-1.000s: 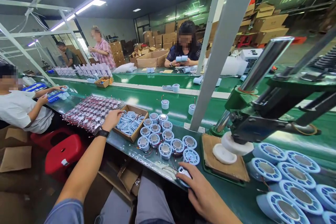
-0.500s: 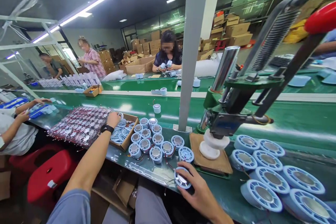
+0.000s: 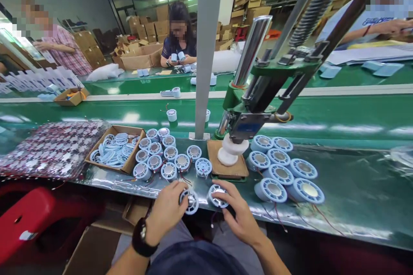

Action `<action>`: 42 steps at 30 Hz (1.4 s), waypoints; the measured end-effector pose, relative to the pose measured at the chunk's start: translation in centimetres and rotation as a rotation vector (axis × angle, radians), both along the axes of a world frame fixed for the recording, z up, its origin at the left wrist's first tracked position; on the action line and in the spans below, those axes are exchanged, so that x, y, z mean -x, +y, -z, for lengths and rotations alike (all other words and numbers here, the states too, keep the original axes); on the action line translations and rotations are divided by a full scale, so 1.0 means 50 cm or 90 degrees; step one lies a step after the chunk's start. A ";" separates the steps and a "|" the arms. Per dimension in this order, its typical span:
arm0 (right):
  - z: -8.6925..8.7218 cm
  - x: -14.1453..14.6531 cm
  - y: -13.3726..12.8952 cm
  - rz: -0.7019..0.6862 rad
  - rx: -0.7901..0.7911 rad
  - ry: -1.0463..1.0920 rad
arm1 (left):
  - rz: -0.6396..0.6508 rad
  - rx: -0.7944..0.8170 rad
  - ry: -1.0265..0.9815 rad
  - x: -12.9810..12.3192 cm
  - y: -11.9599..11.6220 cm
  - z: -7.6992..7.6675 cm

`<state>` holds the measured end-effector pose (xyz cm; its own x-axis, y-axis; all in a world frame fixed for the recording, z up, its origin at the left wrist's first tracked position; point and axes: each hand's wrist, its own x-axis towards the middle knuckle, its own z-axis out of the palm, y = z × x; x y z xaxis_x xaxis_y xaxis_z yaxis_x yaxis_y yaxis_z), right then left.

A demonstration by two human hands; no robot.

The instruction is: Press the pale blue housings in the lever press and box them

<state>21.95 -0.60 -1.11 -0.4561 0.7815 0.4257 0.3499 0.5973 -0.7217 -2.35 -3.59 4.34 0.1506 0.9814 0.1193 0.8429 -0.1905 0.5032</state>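
My left hand, with a black watch on its wrist, grips a light blue slotted ring at the bench's front edge. Just to the right, the fingers of my right hand are around a round blue housing with a silver centre. Ring and housing are apart. Behind my hands stand several similar blue housings; one near the press has a slotted top without the silver disc. A cardboard box of blue rings lies to the left.
A hand press with white round pads stands behind my right hand, on a brown board. More blue housings are at its right. Wired parts lie far left. A person sits across the green belt.
My left hand has moved from the box of rings to beside my right hand, bringing a ring. My right hand stays around the housing. The view has turned right.
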 end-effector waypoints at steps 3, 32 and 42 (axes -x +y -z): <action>0.001 -0.036 -0.010 0.053 -0.009 0.027 | -0.004 -0.045 0.030 -0.064 0.024 0.066; -0.036 0.004 0.006 0.163 -0.128 0.067 | 0.068 -0.212 0.006 -0.070 0.034 0.044; 0.021 -0.065 0.015 0.167 -0.235 -0.106 | 0.117 -0.296 0.395 -0.083 0.154 0.025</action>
<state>25.18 0.13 -2.17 -0.3498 0.6897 0.6340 0.6155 0.6794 -0.3995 1.78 4.11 3.07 0.4777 0.8052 0.3513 0.8782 -0.4280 -0.2132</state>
